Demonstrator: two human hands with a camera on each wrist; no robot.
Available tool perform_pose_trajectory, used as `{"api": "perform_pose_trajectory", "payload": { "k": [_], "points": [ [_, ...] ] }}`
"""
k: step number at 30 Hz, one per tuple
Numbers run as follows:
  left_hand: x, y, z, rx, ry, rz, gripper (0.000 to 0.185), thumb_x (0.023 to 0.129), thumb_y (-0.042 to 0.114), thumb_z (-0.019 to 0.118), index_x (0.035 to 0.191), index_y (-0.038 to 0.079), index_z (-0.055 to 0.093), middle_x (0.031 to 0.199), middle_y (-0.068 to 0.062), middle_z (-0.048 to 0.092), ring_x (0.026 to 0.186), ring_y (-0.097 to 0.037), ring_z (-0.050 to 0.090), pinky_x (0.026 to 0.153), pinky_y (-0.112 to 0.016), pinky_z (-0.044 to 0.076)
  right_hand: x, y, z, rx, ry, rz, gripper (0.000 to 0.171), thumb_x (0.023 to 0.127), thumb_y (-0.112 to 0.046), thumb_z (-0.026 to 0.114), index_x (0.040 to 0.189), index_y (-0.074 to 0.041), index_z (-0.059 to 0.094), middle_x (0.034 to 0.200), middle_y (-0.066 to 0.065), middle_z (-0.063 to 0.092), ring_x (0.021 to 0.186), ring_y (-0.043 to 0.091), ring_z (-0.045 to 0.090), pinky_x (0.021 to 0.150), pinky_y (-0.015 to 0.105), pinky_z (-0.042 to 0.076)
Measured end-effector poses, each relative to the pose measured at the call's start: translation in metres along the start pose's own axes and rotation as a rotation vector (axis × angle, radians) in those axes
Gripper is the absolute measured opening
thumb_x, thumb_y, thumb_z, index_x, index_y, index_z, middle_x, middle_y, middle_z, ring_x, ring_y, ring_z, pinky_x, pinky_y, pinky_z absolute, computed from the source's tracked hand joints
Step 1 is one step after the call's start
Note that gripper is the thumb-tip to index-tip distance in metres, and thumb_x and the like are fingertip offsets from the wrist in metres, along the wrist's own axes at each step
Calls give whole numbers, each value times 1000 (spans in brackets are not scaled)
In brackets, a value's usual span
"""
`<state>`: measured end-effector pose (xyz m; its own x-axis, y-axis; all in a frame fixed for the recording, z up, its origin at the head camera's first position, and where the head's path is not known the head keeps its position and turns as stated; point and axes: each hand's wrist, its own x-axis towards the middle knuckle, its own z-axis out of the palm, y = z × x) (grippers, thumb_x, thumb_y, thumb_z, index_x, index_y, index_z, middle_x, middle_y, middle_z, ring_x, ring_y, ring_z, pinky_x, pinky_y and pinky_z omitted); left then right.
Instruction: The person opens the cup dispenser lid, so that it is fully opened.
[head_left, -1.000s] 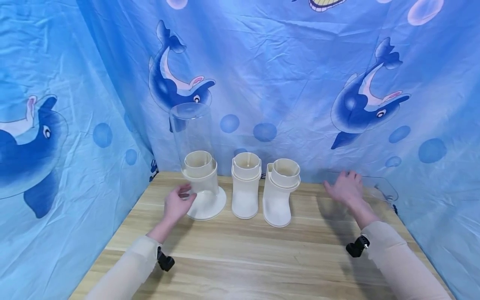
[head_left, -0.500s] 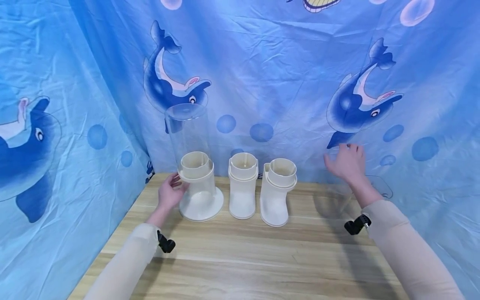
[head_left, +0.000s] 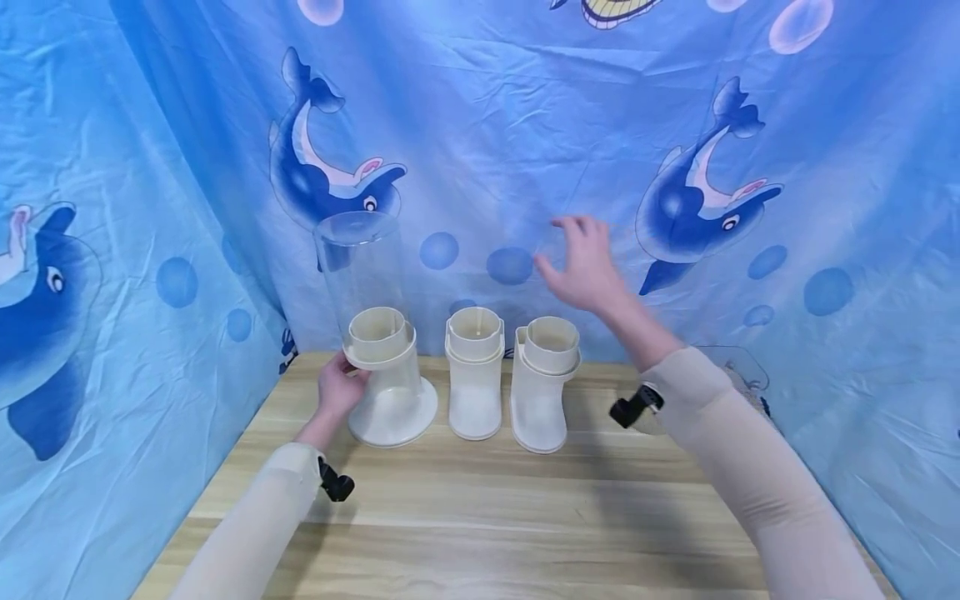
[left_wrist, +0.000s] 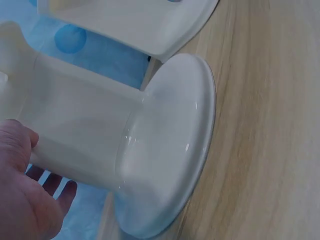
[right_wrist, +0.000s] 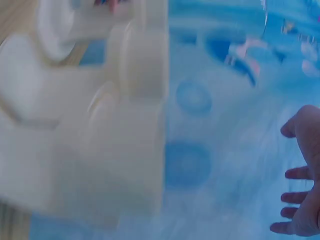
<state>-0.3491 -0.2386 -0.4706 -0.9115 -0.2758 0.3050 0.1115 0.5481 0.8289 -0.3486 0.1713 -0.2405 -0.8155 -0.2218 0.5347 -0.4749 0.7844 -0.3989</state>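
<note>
My left hand (head_left: 341,386) grips the column of a white plastic stand (head_left: 393,417) with a round foot at the left of the table. In the left wrist view the thumb lies on the column of this stand (left_wrist: 80,107) and the fingers are at its edge. A clear cylinder (head_left: 360,267) rises from the stand's collar. My right hand (head_left: 588,271) is raised in the air, fingers spread, holding nothing, above and behind two white boot-shaped pieces, a middle one (head_left: 476,392) and a right one (head_left: 540,408). Both have round open tops.
A clear container (head_left: 738,367) lies at the table's back right, partly behind the right sleeve. A blue curtain (head_left: 480,125) with dolphins hangs right behind the table (head_left: 465,517) and along both sides.
My right hand has lifted from the clear container at the back right and swung left. My left hand has moved up from beside the stand's foot onto its column. The view has turned slightly right.
</note>
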Motion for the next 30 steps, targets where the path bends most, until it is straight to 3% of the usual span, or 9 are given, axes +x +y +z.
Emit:
{"api": "perform_pose_trajectory", "payload": {
  "k": [5,11,14,18,21,25,30],
  "points": [
    [2,-2,3,22,22,36,28,97,6,64,119,-10,67,117,-35,73,112,-49,70,101,-55,59,16,-58,28,87,-40,-198,68,98,-32,72,156,-5,46,162,21,41,150,40,36,127,56,33],
    [3,-2,6,57,76,73,18,95,4,63,106,-9,69,106,-34,75,102,-49,72,85,-39,61,24,-110,71,177,-105,-316,81,96,-36,76,163,-12,36,165,16,37,150,34,39,126,52,38],
    [4,-1,7,42,68,93,17,95,2,63,105,-10,69,105,-34,75,101,-49,72,85,-40,61,25,-126,87,230,-114,-357,90,95,-36,79,167,-15,28,169,15,32,154,33,35,126,53,38],
    [2,-1,4,38,62,112,16,95,1,62,104,-11,69,105,-34,75,101,-50,73,89,-49,61,26,-145,105,283,-165,-352,96,94,-39,80,169,-21,22,173,14,25,163,30,24,129,53,35],
    [0,0,3,42,82,131,15,95,0,61,101,-11,69,102,-35,75,98,-50,73,85,-45,62,26,-155,114,294,-205,-318,97,94,-41,80,168,-24,20,173,12,23,163,26,23,130,48,36],
    [-4,3,0,40,111,176,12,91,-4,61,93,-11,71,95,-33,76,93,-50,74,76,-33,60,25,-159,119,303,-190,-286,96,93,-39,81,167,-24,21,170,10,28,159,24,30,128,42,39],
    [-13,11,-7,30,89,226,12,89,-8,61,91,-11,72,96,-32,77,93,-49,75,79,-35,62,19,-156,113,357,-119,-287,94,91,-32,85,164,-24,26,165,11,37,143,27,49,116,43,50]
  ]
}}
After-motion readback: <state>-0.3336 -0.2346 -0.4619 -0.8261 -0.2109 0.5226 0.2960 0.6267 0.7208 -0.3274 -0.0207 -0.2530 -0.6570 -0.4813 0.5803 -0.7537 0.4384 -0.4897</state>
